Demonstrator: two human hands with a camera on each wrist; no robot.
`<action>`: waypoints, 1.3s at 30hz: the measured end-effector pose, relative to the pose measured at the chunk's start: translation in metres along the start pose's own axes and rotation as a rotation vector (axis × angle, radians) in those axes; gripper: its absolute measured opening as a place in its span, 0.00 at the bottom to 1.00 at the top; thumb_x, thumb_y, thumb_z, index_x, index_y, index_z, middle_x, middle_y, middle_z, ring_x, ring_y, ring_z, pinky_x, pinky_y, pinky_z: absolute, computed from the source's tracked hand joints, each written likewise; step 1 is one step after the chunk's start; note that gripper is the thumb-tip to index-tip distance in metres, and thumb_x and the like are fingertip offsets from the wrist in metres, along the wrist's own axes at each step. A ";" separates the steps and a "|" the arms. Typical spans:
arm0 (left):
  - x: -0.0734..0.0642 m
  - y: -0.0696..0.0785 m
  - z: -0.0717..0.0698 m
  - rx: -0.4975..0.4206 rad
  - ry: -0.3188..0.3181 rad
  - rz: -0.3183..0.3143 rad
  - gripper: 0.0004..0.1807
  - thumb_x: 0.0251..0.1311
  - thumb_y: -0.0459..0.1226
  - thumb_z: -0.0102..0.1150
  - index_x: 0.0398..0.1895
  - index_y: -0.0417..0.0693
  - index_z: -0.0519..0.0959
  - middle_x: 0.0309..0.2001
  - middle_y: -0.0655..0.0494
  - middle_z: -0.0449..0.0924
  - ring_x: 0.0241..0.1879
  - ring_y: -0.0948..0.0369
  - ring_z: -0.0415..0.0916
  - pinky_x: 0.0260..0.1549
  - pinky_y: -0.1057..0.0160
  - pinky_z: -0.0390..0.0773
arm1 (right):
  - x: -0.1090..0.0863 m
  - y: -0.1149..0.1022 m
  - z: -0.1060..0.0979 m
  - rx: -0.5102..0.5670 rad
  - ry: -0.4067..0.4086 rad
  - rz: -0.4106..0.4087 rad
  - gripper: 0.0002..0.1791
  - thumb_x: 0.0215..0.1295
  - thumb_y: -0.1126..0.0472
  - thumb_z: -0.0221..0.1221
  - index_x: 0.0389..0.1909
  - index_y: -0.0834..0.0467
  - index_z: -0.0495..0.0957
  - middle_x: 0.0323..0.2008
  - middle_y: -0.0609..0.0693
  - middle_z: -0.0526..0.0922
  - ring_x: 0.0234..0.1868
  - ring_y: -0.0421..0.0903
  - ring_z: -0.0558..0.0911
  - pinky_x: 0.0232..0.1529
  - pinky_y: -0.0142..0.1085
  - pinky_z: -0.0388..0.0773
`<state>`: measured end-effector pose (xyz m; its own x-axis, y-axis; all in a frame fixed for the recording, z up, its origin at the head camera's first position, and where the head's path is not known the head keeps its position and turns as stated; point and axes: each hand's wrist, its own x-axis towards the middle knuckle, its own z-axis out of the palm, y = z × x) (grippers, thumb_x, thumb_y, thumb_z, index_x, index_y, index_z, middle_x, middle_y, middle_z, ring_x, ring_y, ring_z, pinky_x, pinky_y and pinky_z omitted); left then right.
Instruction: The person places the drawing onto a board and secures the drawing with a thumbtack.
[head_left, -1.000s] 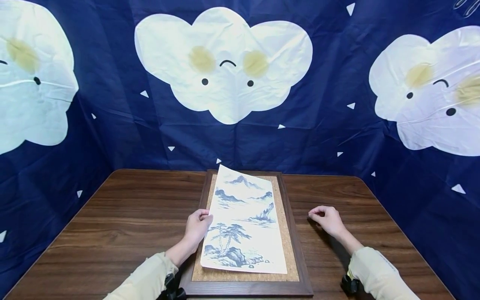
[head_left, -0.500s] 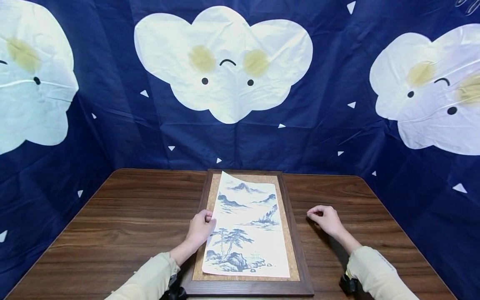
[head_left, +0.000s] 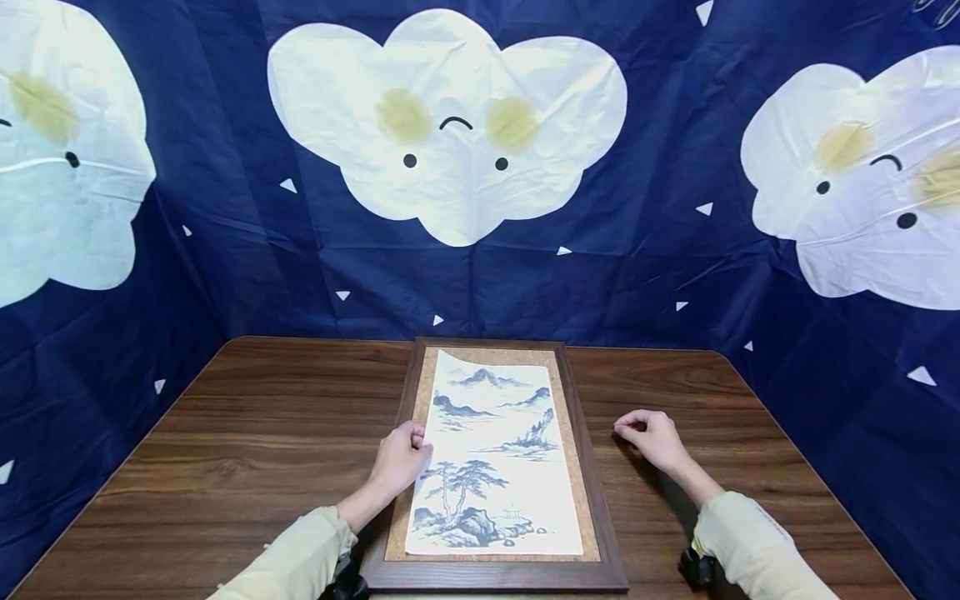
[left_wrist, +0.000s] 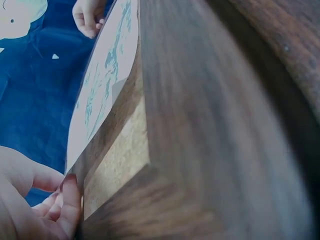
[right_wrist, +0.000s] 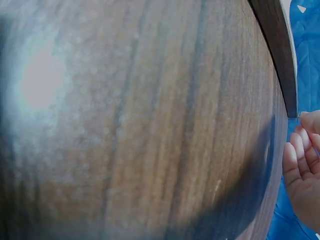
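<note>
A sheet of paper printed with a blue ink landscape [head_left: 491,450] lies over a framed cork board [head_left: 573,500], its far left corner curling up. My left hand [head_left: 403,457] pinches the sheet's left edge between thumb and fingers. In the left wrist view, that hand [left_wrist: 47,200] is at the paper's edge, and part of the sheet stands off the cork. To the right of the frame, my right hand [head_left: 654,440] is held over the table with thumb and fingertips together. A thin pin-like tip [right_wrist: 299,118] seems to stick out from them; the rest is hidden.
The dark wooden frame [head_left: 495,577] of the board rests on a brown wood-grain table [head_left: 285,433]. Behind and on both sides hangs a dark blue cloth [head_left: 247,250] with white clouds.
The sheet has come down and a little nearer, its far edge sinking toward the cork. My left hand shifted slightly right with it. The right hand has hardly moved.
</note>
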<state>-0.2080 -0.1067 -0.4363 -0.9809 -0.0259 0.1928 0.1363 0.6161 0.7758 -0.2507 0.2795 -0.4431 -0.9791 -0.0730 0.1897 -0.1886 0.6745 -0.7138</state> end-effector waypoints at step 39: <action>0.039 -0.052 -0.058 0.054 -0.233 0.110 0.32 0.45 0.33 0.67 0.53 0.27 0.67 0.48 0.36 0.74 0.45 0.46 0.73 0.45 0.50 0.71 | 0.003 -0.010 0.000 0.184 -0.064 0.012 0.05 0.56 0.72 0.57 0.30 0.72 0.78 0.31 0.64 0.83 0.27 0.44 0.81 0.27 0.34 0.79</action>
<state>-0.2452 -0.1858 -0.4340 -0.9669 0.2217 0.1263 0.2428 0.6468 0.7230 -0.2516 0.2724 -0.4351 -0.9831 -0.1162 0.1416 -0.1820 0.5305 -0.8279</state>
